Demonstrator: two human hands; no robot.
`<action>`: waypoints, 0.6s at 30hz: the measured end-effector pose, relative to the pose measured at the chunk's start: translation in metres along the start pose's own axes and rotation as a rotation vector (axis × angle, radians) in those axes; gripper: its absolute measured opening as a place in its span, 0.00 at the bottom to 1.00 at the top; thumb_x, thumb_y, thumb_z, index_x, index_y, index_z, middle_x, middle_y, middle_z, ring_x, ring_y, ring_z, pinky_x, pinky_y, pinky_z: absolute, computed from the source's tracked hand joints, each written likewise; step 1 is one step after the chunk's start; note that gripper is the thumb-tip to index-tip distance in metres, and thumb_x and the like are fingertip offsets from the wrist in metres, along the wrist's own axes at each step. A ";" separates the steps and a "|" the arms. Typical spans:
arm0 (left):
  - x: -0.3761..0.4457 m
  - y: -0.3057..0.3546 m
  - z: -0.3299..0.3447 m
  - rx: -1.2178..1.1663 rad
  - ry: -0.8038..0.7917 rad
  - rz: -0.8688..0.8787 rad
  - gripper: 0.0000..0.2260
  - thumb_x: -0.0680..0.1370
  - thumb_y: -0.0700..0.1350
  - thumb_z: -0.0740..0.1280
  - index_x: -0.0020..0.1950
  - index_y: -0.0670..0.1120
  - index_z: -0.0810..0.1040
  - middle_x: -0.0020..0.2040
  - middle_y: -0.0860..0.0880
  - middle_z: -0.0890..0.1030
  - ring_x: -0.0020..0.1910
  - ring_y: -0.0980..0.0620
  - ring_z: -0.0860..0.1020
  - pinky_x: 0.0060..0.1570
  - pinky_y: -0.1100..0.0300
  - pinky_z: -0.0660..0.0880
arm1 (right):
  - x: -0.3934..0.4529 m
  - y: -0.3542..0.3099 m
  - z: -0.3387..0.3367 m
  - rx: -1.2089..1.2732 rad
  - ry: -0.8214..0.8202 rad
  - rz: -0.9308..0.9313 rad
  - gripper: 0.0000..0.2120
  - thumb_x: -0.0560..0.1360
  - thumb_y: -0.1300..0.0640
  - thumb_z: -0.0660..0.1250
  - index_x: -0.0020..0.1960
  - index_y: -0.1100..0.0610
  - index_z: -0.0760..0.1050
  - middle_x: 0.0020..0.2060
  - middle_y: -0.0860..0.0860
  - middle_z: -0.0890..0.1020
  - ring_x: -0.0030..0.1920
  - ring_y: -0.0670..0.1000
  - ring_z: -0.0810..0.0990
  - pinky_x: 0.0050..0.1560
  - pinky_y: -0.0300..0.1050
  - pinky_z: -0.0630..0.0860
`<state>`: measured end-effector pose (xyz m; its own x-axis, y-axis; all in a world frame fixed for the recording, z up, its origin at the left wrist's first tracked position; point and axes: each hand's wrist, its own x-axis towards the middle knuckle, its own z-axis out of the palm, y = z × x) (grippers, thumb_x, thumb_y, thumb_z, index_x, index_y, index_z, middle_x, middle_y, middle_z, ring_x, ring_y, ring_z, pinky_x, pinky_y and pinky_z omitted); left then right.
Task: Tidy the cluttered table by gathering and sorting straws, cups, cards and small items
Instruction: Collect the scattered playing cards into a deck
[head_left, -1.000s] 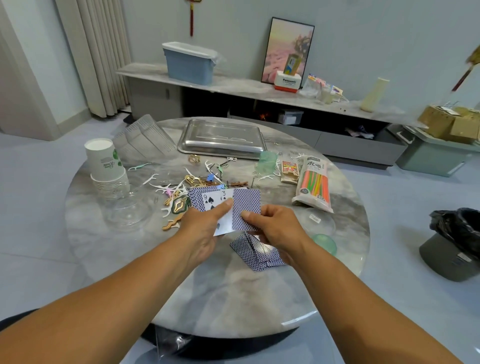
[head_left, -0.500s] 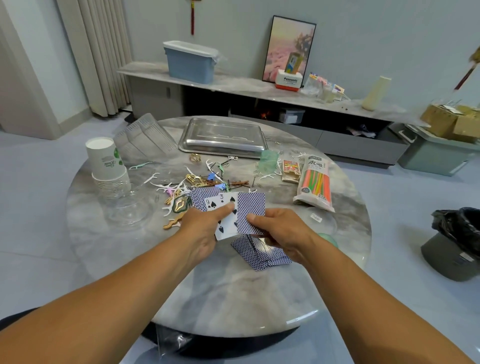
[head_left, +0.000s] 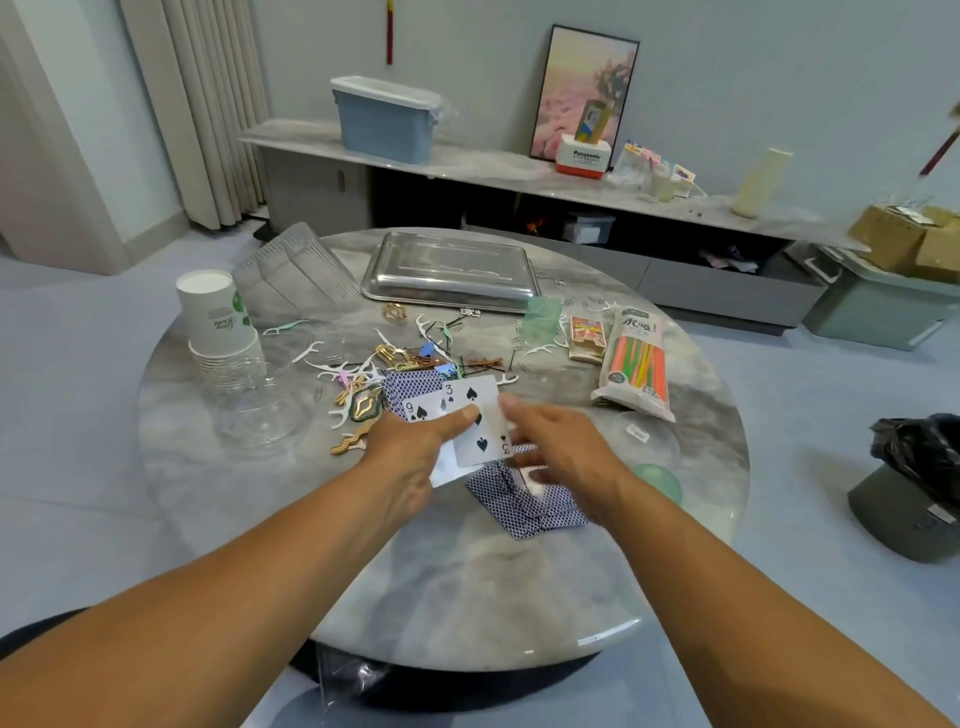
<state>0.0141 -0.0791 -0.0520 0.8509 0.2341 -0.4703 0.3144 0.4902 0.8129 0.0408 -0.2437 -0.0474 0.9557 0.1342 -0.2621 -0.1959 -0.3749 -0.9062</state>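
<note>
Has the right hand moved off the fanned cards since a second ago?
Yes. The right hand has let go of the fanned cards and drawn back right, toward the pack of straws; the left hand holds them.

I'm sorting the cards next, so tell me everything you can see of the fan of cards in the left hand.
The fan of cards is held above the table by the left hand, whose thumb presses on the faces. Two faces show: a nine of spades, and a three of spades on top. Blue patterned backs of further cards stick out behind them on the left. They look like thin glossy card. The right hand, blurred, is at the fan's right edge; whether it touches cannot be told.
</note>
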 end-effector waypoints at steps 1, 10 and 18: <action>-0.001 0.000 0.002 -0.006 -0.014 -0.018 0.17 0.70 0.37 0.79 0.58 0.38 0.82 0.52 0.39 0.86 0.50 0.37 0.85 0.52 0.38 0.81 | -0.002 -0.001 0.005 0.046 -0.110 0.025 0.18 0.74 0.41 0.74 0.56 0.53 0.83 0.46 0.49 0.87 0.39 0.48 0.84 0.32 0.37 0.74; 0.002 0.003 0.006 -0.058 0.007 0.002 0.06 0.80 0.29 0.63 0.49 0.37 0.78 0.45 0.40 0.84 0.39 0.44 0.85 0.35 0.50 0.82 | 0.001 0.005 0.004 0.216 -0.115 0.188 0.07 0.77 0.60 0.74 0.53 0.61 0.82 0.39 0.58 0.85 0.33 0.50 0.78 0.32 0.39 0.71; 0.003 0.005 0.003 -0.104 -0.011 0.037 0.06 0.80 0.40 0.69 0.45 0.39 0.79 0.46 0.42 0.84 0.48 0.46 0.83 0.53 0.49 0.81 | -0.001 -0.002 -0.013 -0.314 0.379 -0.182 0.04 0.78 0.59 0.67 0.52 0.55 0.78 0.46 0.49 0.83 0.42 0.50 0.83 0.40 0.49 0.80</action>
<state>0.0193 -0.0782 -0.0483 0.8660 0.2447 -0.4362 0.2375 0.5663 0.7892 0.0429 -0.2550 -0.0410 0.9919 -0.0970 0.0822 0.0009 -0.6413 -0.7673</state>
